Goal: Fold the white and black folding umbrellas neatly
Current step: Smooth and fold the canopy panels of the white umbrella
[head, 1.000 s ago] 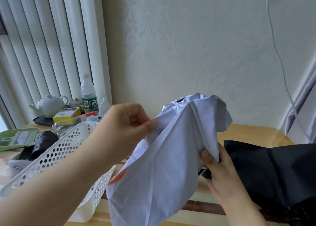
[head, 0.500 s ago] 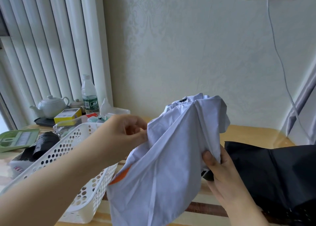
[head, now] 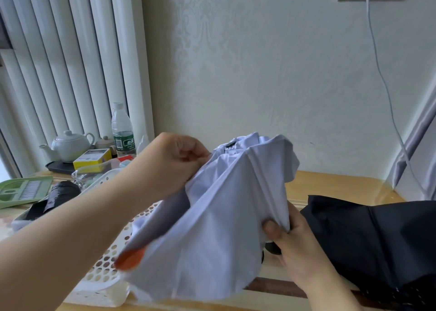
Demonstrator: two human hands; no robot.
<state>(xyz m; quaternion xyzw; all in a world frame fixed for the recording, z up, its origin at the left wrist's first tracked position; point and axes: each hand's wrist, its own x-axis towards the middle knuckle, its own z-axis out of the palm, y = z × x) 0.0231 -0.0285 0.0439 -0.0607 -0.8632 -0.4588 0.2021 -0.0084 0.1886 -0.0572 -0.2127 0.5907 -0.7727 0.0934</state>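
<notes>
Head: two hands, white umbrella, black umbrella

The white umbrella is thin, smooth cloth with soft folds and a matt look. The black umbrella, at the right edge of the table, is dark matt cloth too. The table is yellow wood, shiny like glass. The basket near the left front edge is white plastic full of round holes. At the back left corner, the teapot is smooth, shiny white china, and the bottle is clear plastic with a paper-like green label.
</notes>
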